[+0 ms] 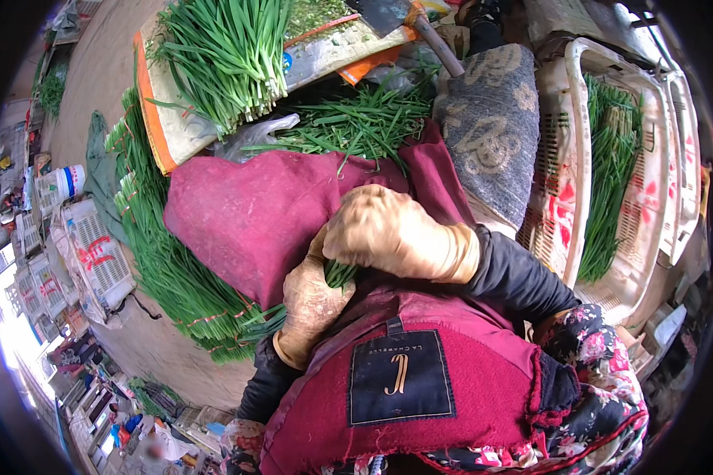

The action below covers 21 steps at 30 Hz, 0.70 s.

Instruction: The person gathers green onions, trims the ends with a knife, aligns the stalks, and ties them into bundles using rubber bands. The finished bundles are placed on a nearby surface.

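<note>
My left hand [318, 297], in a worn tan rubber glove, closes round a bunch of green garlic chives [340, 274]. The leaves stick out below the right hand and also past the left wrist. My right hand [398, 234], gloved the same way, lies over the top of the bunch with its fingers curled; its fingertips and what they pinch are hidden. Both hands are above my lap, which a maroon cloth [255, 208] covers. Just beyond the cloth lies a heap of loose chive leaves [356, 122].
A board [196, 133] ahead holds a pile of untied chives [232, 59] and a broad blade with a wooden handle [437, 47]. Tied chive bundles [172, 273] line the floor at left. White plastic crates [576, 178] stand at right, one holding chives [609, 172].
</note>
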{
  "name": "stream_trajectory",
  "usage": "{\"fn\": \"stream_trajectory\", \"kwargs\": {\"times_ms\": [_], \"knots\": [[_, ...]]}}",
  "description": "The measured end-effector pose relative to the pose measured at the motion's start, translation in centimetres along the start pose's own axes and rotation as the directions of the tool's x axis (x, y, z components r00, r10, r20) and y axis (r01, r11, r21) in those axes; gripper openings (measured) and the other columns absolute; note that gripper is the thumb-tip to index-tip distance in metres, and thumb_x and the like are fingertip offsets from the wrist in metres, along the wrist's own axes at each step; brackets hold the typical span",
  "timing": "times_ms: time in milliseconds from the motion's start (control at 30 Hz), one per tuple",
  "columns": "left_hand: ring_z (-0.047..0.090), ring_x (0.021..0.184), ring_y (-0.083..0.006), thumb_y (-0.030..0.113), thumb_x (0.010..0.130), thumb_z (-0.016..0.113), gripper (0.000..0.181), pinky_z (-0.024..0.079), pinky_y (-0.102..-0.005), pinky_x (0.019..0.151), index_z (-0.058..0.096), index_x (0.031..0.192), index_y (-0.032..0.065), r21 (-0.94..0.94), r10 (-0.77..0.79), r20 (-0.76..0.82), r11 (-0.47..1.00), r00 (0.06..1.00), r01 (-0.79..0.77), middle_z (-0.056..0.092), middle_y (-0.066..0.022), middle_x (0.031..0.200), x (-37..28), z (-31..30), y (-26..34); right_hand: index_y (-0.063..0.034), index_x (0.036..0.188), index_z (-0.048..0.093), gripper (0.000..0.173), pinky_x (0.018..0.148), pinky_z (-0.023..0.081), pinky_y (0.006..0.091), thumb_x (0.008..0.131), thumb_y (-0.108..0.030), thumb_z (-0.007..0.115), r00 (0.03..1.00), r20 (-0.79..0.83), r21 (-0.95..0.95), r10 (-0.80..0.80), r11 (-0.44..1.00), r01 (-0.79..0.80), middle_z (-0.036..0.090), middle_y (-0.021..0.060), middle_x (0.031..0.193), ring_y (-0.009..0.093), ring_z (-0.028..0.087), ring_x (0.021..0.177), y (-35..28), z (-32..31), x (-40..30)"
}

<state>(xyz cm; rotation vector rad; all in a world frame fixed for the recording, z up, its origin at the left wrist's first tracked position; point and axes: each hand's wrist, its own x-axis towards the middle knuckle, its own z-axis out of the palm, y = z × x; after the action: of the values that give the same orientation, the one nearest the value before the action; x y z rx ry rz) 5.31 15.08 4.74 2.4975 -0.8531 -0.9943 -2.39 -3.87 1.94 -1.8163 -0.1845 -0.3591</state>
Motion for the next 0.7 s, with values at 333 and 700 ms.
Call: {"fn": "stream_trajectory", "kwargs": {"times_ms": [333, 700], "knots": [[0.07, 0.101, -0.0362, 0.01, 0.077, 0.076, 0.073, 0.057, -0.0414, 0.084, 0.046, 0.144, 0.0113, -0.112, 0.147, -0.109, 0.981, 0.983, -0.159, 0.069, -0.0178, 0.114, -0.1, 0.4, -0.1, -0.0038, 0.091, 0.069, 0.031, 0.063, 0.052, 0.0344, 0.099, -0.033, 0.062, 0.809, -0.266, 0.043, 0.524, 0.845, -0.533, 0.07, 0.0135, 0.078, 0.025, 0.068, 0.071, 1.5, -5.6, -2.2], [0.071, 0.091, -0.0386, 0.014, 0.077, 0.075, 0.076, 0.056, -0.0443, 0.076, 0.045, 0.147, 0.0151, 0.211, 0.256, -0.146, 0.952, 0.956, -0.222, 0.071, -0.0181, 0.11, -0.8, -1.0, 0.5, -0.004, 0.11, 0.068, 0.028, 0.071, 0.054, 0.0407, 0.089, -0.022, 0.072, 0.879, 0.063, -0.022, 0.473, 0.881, -0.473, 0.068, 0.0177, 0.081, 0.032, 0.068, 0.074, -0.6, -2.6, -2.4]]}}
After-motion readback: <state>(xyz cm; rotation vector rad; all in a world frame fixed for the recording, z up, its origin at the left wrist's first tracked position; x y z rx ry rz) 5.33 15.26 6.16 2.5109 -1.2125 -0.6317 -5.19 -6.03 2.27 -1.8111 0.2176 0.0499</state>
